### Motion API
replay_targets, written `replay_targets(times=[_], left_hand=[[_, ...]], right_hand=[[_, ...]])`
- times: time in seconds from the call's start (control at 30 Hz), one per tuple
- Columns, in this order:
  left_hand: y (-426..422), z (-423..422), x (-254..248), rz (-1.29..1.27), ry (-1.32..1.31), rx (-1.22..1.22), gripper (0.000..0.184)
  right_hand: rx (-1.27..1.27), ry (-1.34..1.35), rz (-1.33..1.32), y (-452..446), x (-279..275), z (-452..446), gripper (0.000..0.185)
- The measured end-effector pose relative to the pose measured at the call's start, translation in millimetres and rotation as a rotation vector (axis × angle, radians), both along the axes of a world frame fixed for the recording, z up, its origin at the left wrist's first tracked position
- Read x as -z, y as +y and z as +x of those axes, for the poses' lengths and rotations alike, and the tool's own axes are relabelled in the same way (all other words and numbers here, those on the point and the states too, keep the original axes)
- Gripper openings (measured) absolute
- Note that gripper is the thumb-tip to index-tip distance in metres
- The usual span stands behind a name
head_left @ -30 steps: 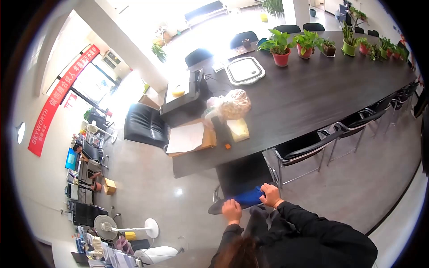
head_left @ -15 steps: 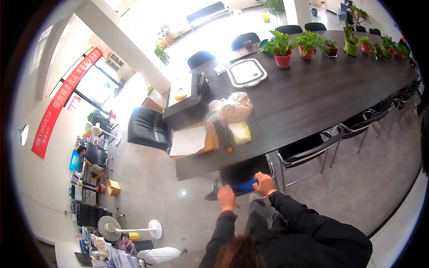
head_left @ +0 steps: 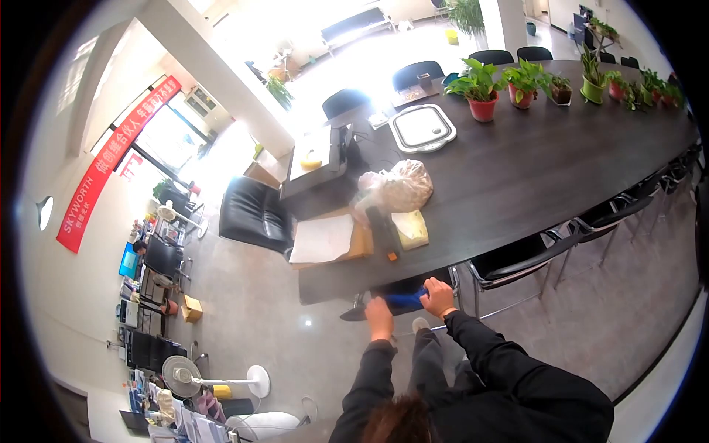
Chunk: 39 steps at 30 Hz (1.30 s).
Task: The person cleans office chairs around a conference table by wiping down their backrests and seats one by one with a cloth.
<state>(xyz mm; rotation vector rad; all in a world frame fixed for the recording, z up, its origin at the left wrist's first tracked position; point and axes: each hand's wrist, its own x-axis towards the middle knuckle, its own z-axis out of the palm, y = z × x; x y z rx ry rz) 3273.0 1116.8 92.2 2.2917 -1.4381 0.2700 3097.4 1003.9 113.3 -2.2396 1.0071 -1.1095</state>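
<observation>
A black chair (head_left: 417,286) with metal arms stands at the near edge of the dark table (head_left: 517,170), its seat partly under the tabletop. Something blue (head_left: 405,300) lies along the top of its backrest. My left hand (head_left: 379,319) is closed on the left part of the backrest. On the right part, beside the blue thing, my right hand (head_left: 438,297) has its fingers curled round the backrest's top. The fingertips of both hands are hidden.
On the table are a plastic bag (head_left: 402,186), a yellow pad (head_left: 410,229), a box with paper (head_left: 325,240), a white tray (head_left: 422,127) and potted plants (head_left: 482,107). A black armchair (head_left: 255,214) stands left, another chair (head_left: 521,258) right. A fan (head_left: 181,375) is lower left.
Both hands and the chair have moved forward, and more of the chair is now under the table. My legs show more fully behind it. The camera view has shifted slightly.
</observation>
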Motion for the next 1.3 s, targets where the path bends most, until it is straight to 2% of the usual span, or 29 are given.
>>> replay_targets(times=[0.27, 0.37, 0.57, 0.63, 0.73, 0.97, 1.07, 1.2, 1.27, 1.3], left_hand=[[-41.5, 29.7, -11.0, -0.013, -0.012, 0.039, 0.014], [-49.5, 32.6, -15.4, 0.06, -0.001, 0.029, 0.016], [-33.2, 27.6, -2.1, 0.122, -0.023, 0.003, 0.017], [-24.4, 24.1, 4.2, 0.008, -0.061, 0.034, 0.015], [-8.7, 14.1, 10.7, 0.044, -0.071, 0.003, 0.014], [-5.8, 21.1, 8.5, 0.059, 0.002, 0.036, 0.016], [-0.3, 19.1, -3.2, -0.076, 0.44, 0.024, 0.023], [28.0, 4.1, -11.5, -0.202, 0.568, 0.033, 0.024], [57.2, -24.9, -30.1, -0.207, 0.769, -0.125, 0.025], [71.6, -37.1, -36.2, -0.221, 0.783, -0.122, 0.025]], right_hand=[[0.03, -0.058, 0.005, -37.8, -3.9, 26.6, 0.016], [0.043, -0.075, 0.02, -44.9, -3.8, 31.0, 0.015], [0.036, -0.035, 0.048, -28.9, -3.1, 22.2, 0.016], [0.01, -0.011, 0.055, -21.6, -0.5, 17.4, 0.016], [0.007, -0.005, 0.048, -8.4, 5.5, 10.8, 0.017], [-0.006, -0.012, 0.018, -6.6, 4.1, 9.9, 0.017], [0.013, 0.001, 0.064, -0.3, 3.6, 8.3, 0.017], [0.042, -0.071, 0.099, 19.1, -1.3, -0.9, 0.019], [0.03, -0.13, 0.085, 37.8, -11.0, -12.5, 0.02], [0.027, -0.13, 0.082, 51.9, -18.2, -18.0, 0.02]])
